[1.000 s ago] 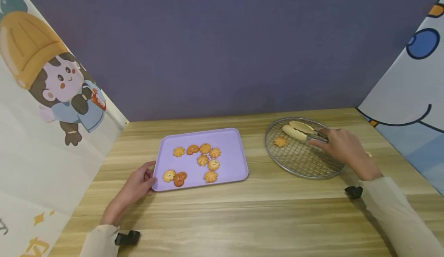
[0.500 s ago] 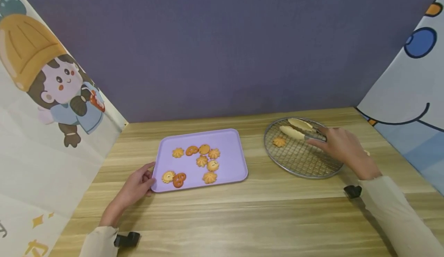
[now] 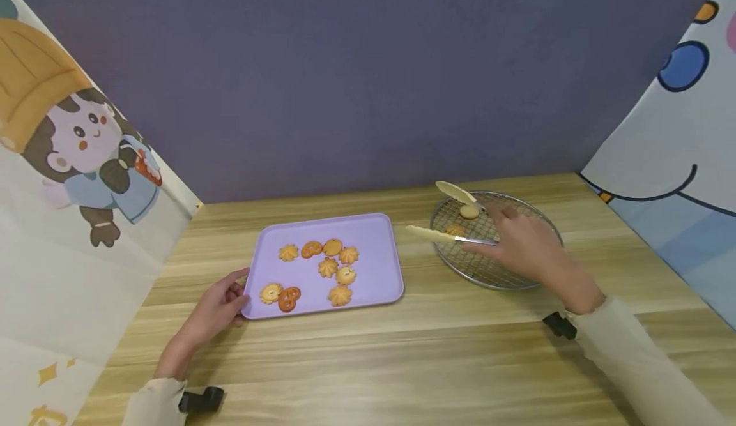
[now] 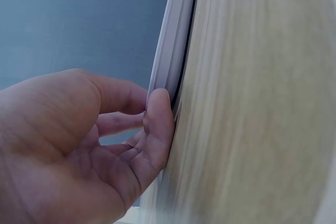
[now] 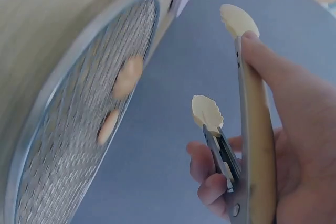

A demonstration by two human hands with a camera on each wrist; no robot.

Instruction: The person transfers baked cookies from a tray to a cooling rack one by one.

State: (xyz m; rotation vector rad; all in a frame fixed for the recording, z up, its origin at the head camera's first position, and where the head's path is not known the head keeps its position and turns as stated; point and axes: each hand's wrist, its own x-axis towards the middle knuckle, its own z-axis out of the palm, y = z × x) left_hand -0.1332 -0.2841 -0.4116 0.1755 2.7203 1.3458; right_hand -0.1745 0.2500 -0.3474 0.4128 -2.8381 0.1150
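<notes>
Wood-grain tabletop (image 3: pixel 345 368) (lilac tray (image 3: pixel 376 266) on it), dark wall (image 3: pixel 368 81) behind

We can't read any text, label, brand or number in any of the three views. Closest we get: a cropped orange mark (image 3: pixel 48 414) low on the printed left wall (image 3: pixel 86 285), cut off by the bottom edge of the head view. Could be part of a character, could be just a drawing; we can't tell which. Left wrist view: nothing we can read. Right wrist view: same, and the bit of wall print in its top right corner is too cropped for us to make out.
</notes>
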